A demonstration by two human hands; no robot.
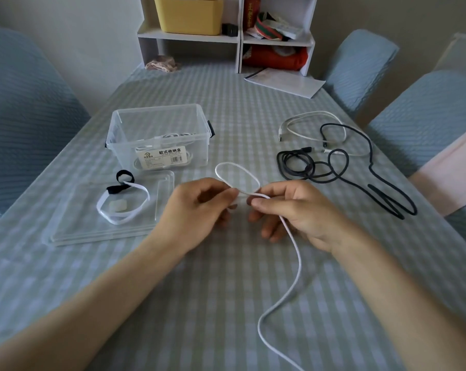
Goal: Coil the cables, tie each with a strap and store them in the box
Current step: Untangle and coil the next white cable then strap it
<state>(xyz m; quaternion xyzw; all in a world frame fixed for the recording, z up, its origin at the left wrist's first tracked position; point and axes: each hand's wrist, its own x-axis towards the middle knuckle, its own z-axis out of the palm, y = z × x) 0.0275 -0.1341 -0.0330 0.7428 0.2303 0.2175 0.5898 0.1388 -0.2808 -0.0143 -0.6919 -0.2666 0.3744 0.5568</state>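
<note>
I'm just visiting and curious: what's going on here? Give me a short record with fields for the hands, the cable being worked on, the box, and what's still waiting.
left hand: pinches the base of the loop
right hand: pinches the same cable where the loop crosses
white cable: one small loop formed, long tail trailing toward the camera
clear box: open, with white cable already inside
lid: flat on the table, bearing a white band and black strap
waiting: black cable and another white one, loose at right
</note>
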